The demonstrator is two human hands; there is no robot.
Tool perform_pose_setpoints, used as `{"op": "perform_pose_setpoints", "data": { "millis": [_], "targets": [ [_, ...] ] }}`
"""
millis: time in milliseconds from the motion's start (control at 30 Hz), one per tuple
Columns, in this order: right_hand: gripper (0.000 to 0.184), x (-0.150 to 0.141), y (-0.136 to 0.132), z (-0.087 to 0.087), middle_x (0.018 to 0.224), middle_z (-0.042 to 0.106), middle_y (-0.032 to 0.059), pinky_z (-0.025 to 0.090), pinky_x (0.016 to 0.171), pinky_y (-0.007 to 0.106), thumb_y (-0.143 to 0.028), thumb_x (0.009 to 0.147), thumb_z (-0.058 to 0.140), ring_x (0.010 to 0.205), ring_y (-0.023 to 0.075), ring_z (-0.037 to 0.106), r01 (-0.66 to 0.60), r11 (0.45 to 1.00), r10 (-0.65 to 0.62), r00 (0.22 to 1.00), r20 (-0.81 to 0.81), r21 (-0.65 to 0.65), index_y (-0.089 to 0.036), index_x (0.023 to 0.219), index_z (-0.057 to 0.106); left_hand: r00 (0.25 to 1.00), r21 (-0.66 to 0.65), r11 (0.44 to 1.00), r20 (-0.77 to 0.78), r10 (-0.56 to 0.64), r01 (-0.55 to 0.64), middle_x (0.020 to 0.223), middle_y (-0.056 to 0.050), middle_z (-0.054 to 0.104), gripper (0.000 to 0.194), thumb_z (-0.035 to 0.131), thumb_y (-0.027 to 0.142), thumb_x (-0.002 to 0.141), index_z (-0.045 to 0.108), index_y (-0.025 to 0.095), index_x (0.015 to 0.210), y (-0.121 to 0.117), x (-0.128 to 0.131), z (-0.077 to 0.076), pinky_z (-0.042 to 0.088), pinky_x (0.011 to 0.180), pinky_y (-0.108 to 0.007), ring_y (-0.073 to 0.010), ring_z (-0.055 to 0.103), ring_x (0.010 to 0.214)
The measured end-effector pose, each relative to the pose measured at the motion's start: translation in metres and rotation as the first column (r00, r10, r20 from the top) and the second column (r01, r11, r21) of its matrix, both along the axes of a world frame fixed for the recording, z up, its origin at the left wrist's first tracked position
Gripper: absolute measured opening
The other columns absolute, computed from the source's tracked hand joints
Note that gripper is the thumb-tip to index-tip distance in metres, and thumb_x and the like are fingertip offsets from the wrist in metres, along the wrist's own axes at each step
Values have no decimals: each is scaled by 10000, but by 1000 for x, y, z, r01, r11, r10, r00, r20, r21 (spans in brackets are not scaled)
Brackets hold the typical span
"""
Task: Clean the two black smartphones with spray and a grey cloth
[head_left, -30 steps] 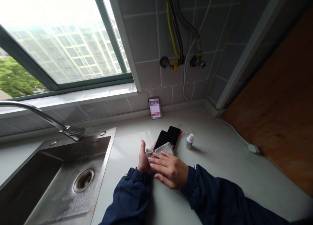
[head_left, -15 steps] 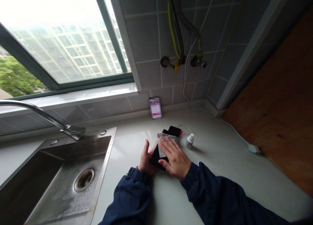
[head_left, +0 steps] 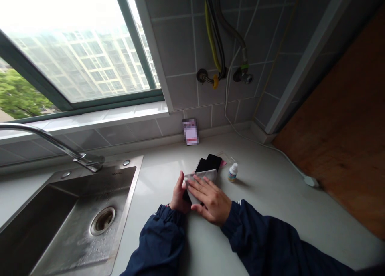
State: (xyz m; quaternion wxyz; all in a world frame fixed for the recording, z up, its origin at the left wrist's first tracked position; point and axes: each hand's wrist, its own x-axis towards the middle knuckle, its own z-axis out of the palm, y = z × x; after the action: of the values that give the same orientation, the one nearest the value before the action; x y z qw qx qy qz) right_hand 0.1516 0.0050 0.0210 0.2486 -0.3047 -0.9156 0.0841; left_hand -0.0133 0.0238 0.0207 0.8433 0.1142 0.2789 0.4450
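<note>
The left hand (head_left: 179, 194) curls around the edge of a black phone (head_left: 187, 197), which is mostly hidden under a grey cleaning cloth (head_left: 201, 178). The right hand (head_left: 211, 202) lies open on that cloth, its fingers spread and pressing down. Both hands sit at lower centre on a pale countertop (head_left: 270, 232), just right of a stainless steel sink (head_left: 134, 176), with a curved faucet (head_left: 51, 142) reaching in from the left. Just above the cloth, two overlapping dark phones (head_left: 209, 163) lie beside a scrap of pink paper (head_left: 223, 163). A small white bottle (head_left: 232, 173) stands to their right, and nothing stands between it and the hands. A blurred card (head_left: 190, 131) leans on the tiled wall (head_left: 144, 129) at upper centre, and a white cable (head_left: 270, 148) runs right to a plug (head_left: 311, 181).
</note>
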Motion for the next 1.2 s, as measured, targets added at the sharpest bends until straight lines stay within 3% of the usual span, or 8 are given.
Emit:
{"op": "perform_pose_setpoints", "data": {
  "millis": [200,433,533,667,800,1000,1200],
  "targets": [
    [718,2,8,-10,1654,180,118,245,1214,554,-559,1028,349,1541,320,100,220,975,-220,975,-14,33,-123,1587,237,997,174,983,21,-69,64,1289,-131,672,681,402,640,956,511,188,1453,-1,1,-7,386,1095,-419,-327,592,1251],
    [726,6,11,-5,1657,180,120,233,1221,552,-537,1032,353,1542,318,97,313,948,-309,949,-62,64,-145,1608,150,975,226,949,-67,-211,221,1303,-103,658,566,484,524,960,467,304,1481,-7,-2,-9,493,984,-439,-334,641,1175],
    [712,7,12,-5,1656,188,120,227,1224,547,-517,1037,359,1543,312,99,320,945,-316,946,-70,65,-149,1609,150,972,219,947,-56,-228,235,1313,-97,653,557,488,525,961,466,320,1478,-7,-2,-11,489,993,-450,-333,643,1172],
    [745,5,10,-4,1653,183,136,214,1224,553,-553,1019,391,1543,318,84,202,979,-201,979,-26,38,-114,1593,211,995,200,975,-13,-101,101,1248,-126,690,571,508,556,946,568,206,1393,-4,-1,-13,415,1083,-442,-328,620,1211],
    [763,2,1,4,1644,225,118,205,1230,538,-601,997,425,1541,307,116,-11,999,13,999,42,-49,-129,1577,272,999,25,999,36,-22,21,1108,-167,734,595,527,580,924,666,86,1224,-1,-1,-7,389,1104,-449,-337,636,1185],
    [664,1,-9,18,1571,408,101,155,1250,491,-600,1001,436,1515,275,240,-179,975,179,984,-6,-132,-131,1469,476,997,24,1000,82,14,-16,1050,-143,751,584,538,647,886,711,160,1158,-1,1,3,437,1050,-461,-341,670,1129],
    [635,1,-7,15,1577,395,101,192,1240,491,-569,1022,408,1511,275,254,-173,979,175,984,11,-105,-131,1478,464,996,42,999,85,1,-5,1079,-126,745,611,512,670,888,703,177,1194,0,-1,1,422,1063,-432,-343,654,1156]
  ]
}}
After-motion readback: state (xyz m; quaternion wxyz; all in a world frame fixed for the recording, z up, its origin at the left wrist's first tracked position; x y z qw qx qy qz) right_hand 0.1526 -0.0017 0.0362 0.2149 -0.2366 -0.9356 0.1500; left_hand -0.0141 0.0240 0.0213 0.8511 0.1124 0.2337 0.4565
